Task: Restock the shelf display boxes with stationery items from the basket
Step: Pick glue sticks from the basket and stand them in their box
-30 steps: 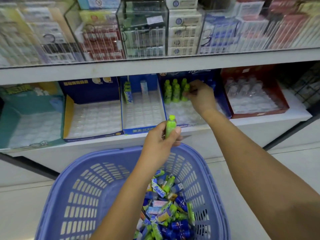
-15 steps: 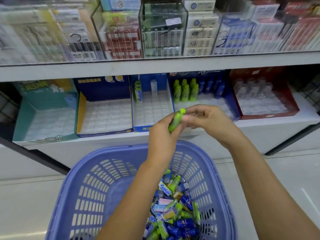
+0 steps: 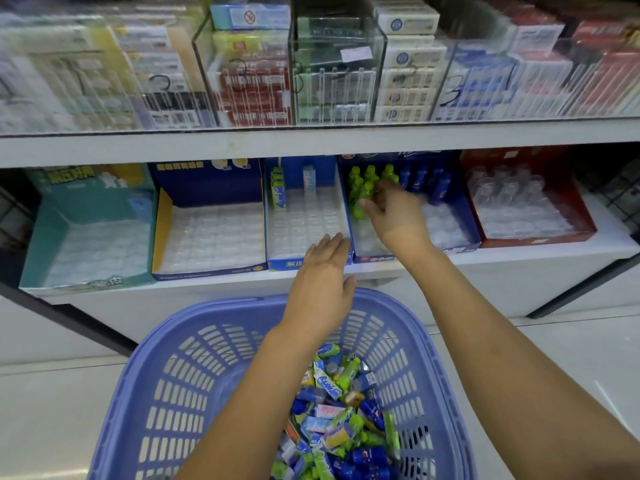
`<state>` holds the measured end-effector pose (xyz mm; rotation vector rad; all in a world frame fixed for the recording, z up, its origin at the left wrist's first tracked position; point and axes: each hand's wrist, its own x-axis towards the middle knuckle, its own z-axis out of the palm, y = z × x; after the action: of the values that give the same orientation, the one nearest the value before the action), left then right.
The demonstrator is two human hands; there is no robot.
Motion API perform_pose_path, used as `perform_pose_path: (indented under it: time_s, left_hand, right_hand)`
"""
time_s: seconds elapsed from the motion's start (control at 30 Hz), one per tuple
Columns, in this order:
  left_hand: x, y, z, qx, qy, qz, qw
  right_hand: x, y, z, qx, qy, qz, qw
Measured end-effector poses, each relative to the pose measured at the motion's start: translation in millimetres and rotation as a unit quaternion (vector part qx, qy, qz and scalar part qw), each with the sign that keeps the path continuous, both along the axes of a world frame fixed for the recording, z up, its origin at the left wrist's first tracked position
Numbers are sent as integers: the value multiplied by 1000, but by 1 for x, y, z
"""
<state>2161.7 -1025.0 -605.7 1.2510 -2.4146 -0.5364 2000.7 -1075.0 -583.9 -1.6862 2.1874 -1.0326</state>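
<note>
A lavender plastic basket (image 3: 242, 306) sits below me, with a heap of small green, blue and pink stationery items (image 3: 339, 410) in its right half. On the lower shelf, a dark blue display box (image 3: 465, 216) holds upright green bottle-shaped items (image 3: 360, 178) at its back left and blue ones (image 3: 436, 185) beside them. My right hand (image 3: 398, 216) reaches into this box, its fingers pinched on a green bottle-shaped item (image 3: 363, 197) at the front of the green group. My left hand (image 3: 318, 289) hovers open and empty above the basket's far rim, its fingers pointing at the shelf.
Left of that box stand a blue box (image 3: 304, 220) holding a few cartons, a navy and yellow box (image 3: 207, 181) and a teal box (image 3: 86, 188). A red box (image 3: 533, 237) stands on the right. Clear bins of packaged goods (image 3: 336, 64) fill the upper shelf.
My left hand passed the green item to my right hand and is now empty and open. My right hand carried the item up into the dark blue box.
</note>
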Motion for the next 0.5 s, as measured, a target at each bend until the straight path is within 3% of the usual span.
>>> perform_pose_path:
  time_s: [0.1, 0.5]
  left_hand:
    - [0, -1, -1, -13, -7, -5, 1000]
    - [0, 0, -3, -32, -13, -8, 999]
  right_hand:
    - [2, -4, -2, 9, 54, 9, 998]
    - [11, -4, 7, 79, 116, 16, 990]
